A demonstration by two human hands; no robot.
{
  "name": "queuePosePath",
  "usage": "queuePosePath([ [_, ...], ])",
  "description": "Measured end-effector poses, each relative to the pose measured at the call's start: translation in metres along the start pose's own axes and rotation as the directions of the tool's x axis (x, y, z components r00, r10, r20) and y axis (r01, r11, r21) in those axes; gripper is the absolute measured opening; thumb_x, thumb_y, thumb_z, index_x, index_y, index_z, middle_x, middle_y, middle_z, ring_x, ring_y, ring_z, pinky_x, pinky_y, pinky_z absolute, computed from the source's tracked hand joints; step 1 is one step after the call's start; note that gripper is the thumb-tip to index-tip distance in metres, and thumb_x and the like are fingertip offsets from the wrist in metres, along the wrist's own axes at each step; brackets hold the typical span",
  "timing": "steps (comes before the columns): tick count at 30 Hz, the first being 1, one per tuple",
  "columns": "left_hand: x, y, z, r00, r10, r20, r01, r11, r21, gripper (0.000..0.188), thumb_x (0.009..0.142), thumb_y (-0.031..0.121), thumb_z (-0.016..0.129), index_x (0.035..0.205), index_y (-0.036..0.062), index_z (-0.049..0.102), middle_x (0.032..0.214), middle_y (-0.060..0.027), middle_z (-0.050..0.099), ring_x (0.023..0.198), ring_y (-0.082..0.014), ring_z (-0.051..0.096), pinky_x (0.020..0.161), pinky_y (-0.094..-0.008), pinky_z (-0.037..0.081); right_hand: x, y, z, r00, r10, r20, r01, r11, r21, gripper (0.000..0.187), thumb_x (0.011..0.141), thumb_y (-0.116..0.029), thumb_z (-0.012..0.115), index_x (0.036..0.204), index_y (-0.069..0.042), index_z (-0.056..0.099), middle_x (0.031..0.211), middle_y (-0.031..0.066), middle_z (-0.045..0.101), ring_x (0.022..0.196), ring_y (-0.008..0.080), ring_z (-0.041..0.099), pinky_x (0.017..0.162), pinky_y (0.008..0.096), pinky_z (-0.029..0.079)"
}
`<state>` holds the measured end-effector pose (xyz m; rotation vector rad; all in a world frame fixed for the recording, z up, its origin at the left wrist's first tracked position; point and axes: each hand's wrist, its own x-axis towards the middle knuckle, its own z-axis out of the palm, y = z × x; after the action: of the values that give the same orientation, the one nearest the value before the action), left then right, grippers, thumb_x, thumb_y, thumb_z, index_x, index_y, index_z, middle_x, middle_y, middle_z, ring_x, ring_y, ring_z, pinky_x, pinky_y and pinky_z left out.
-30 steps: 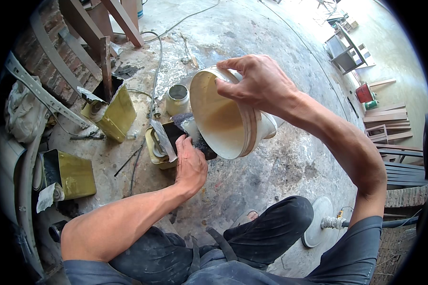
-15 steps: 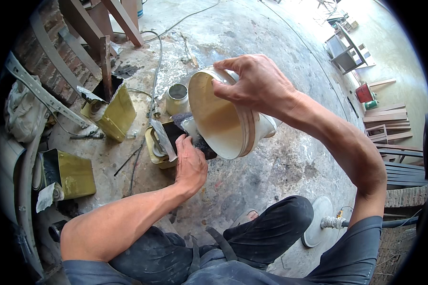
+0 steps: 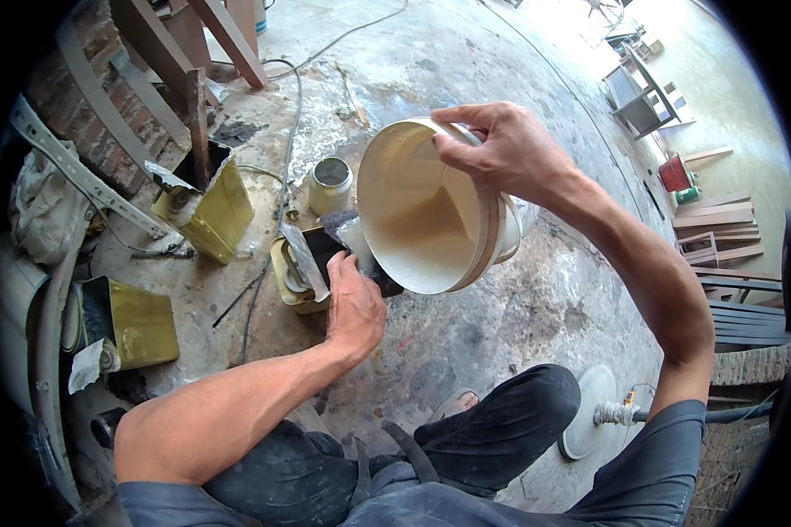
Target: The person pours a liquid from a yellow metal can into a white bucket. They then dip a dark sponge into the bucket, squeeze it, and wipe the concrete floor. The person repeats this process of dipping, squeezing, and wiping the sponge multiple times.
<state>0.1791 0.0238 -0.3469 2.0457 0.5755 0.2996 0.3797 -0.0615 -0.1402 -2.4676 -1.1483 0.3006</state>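
Observation:
My right hand [image 3: 510, 149] grips the rim of a white plastic bucket [image 3: 492, 241], thumb on the inside. The bucket is tipped to the left, and cloudy tan liquid [image 3: 431, 215] lies in it. Under its lower lip is a cut-open, yellowish square tin [image 3: 283, 279] with a bent metal flap [image 3: 306, 263]. A dark, purplish cloth-like piece [image 3: 385, 279] lies across the tin's opening, with something whitish on it. Closed at the tin's near edge, my left hand [image 3: 356, 303] pinches this dark piece; the fingertips are partly hidden.
Just beyond the tin stands an open metal can [image 3: 330, 186]. To the left are another cut-open tin [image 3: 206, 211] with a stick in it and a third tin [image 3: 141, 325] lying over. Cables [image 3: 295, 114] cross the stained floor. A round pale lid [image 3: 587, 408] lies by my right knee.
My right hand has moved slightly up and right with the bucket, which is tipped less steeply. More of its inside and the liquid shows. My left hand has hardly moved.

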Motion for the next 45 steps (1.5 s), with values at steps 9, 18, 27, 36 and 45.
queuePosePath([
  [9, 0.001, -0.001, -0.003, 0.996, 0.044, 0.081, -0.056, 0.986, 0.158, 0.041, 0.093, 0.003, 0.045, 0.130, -0.0130, 0.040, 0.138, -0.0327, 0.037, 0.130, -0.0457, 0.040, 0.112, -0.0451, 0.034, -0.007, 0.035, -0.019, 0.995, 0.081, -0.062, -0.074, 0.990, 0.116, 0.051, 0.091, -0.042, 0.062, 0.127, -0.005, 0.068, 0.104, 0.0234, 0.073, 0.094, 0.0294, 0.073, 0.084, 0.0408, 0.060],
  [18, -0.002, 0.006, -0.003, 0.998, 0.047, 0.029, -0.050, 0.993, 0.111, 0.040, 0.093, 0.003, 0.044, 0.130, -0.0141, 0.040, 0.139, -0.0325, 0.036, 0.131, -0.0449, 0.040, 0.112, -0.0447, 0.034, -0.014, 0.048, -0.017, 0.987, 0.128, -0.100, -0.119, 0.988, 0.093, 0.053, 0.090, -0.042, 0.062, 0.127, -0.004, 0.067, 0.108, 0.0220, 0.072, 0.095, 0.0288, 0.072, 0.087, 0.0392, 0.059],
  [27, 0.000, -0.003, -0.003, 0.996, 0.080, 0.026, -0.083, 0.985, 0.152, 0.046, 0.088, 0.001, 0.050, 0.129, -0.0161, 0.040, 0.133, -0.0338, 0.040, 0.127, -0.0440, 0.042, 0.112, -0.0442, 0.035, -0.012, 0.046, -0.010, 0.984, 0.116, -0.134, -0.109, 0.992, 0.061, 0.054, 0.090, -0.042, 0.061, 0.126, -0.002, 0.067, 0.114, 0.0249, 0.070, 0.103, 0.0332, 0.070, 0.091, 0.0412, 0.057],
  [36, 0.006, -0.006, -0.004, 0.992, 0.101, 0.076, -0.115, 0.969, 0.217, 0.043, 0.092, 0.005, 0.045, 0.131, -0.0134, 0.042, 0.138, -0.0320, 0.038, 0.130, -0.0443, 0.042, 0.113, -0.0452, 0.033, 0.005, 0.115, 0.018, 0.944, 0.118, -0.309, -0.124, 0.992, 0.001, 0.058, 0.092, -0.047, 0.058, 0.123, 0.001, 0.066, 0.106, 0.0241, 0.071, 0.098, 0.0325, 0.071, 0.083, 0.0412, 0.059],
  [45, 0.006, -0.007, -0.017, 0.977, 0.092, 0.192, -0.152, 0.934, 0.325, 0.045, 0.092, 0.007, 0.049, 0.133, -0.0116, 0.043, 0.139, -0.0290, 0.039, 0.133, -0.0406, 0.040, 0.114, -0.0450, 0.030, 0.031, 0.152, 0.071, 0.824, 0.448, -0.348, -0.344, 0.883, 0.320, 0.051, 0.094, -0.041, 0.057, 0.122, 0.001, 0.063, 0.102, 0.0222, 0.071, 0.093, 0.0317, 0.070, 0.085, 0.0411, 0.058],
])
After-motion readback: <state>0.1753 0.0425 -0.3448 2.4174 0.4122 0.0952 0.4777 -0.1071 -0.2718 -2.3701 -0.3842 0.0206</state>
